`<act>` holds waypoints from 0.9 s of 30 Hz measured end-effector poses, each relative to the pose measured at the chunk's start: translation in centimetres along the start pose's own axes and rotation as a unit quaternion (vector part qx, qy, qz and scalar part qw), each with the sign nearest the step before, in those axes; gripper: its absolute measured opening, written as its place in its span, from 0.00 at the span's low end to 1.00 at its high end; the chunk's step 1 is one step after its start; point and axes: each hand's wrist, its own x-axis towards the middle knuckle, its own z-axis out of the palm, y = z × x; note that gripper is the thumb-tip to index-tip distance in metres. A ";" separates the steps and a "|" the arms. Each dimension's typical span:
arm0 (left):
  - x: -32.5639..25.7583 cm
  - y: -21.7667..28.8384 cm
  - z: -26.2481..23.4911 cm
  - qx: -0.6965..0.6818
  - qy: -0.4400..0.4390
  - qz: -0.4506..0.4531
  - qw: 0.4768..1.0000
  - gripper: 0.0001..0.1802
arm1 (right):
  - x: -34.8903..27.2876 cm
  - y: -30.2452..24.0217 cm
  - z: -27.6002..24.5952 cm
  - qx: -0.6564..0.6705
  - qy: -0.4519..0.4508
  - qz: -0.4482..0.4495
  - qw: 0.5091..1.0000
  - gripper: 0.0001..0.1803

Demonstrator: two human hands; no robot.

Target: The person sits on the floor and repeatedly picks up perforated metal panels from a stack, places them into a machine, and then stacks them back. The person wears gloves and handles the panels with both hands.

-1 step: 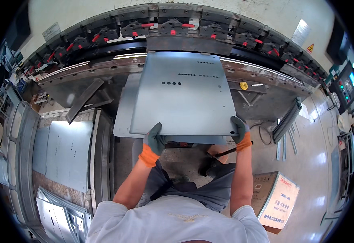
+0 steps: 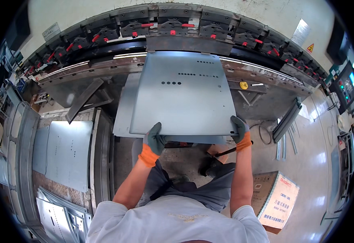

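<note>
A flat grey metal sheet [image 2: 185, 105] with rows of small holes lies between my hands. Its far edge reaches in at the press brake [image 2: 189, 45], under the dark upper tooling. My left hand [image 2: 154, 137], in a grey glove with an orange cuff, grips the near edge toward the left corner, thumb on top. At the near right corner my right hand [image 2: 240, 130], gloved alike, holds the sheet with its thumb on top. The fingers of both hands are hidden beneath the metal. Below the held sheet, more sheet metal [image 2: 125, 115] shows at the left.
Left stands a bench with flat metal sheets [image 2: 69, 150]; punched panels [image 2: 59, 218] lean below it. A yellow tape measure [image 2: 244, 85] rests on a ledge at right. A cardboard box [image 2: 276, 200] sits on the floor at lower right. A control panel [image 2: 347, 85] stands far right.
</note>
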 end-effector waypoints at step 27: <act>11.0 17.0 18.9 0.042 -0.271 0.100 0.956 0.41 | -10.0 0.3 -3.5 0.062 -0.076 0.025 0.995 0.28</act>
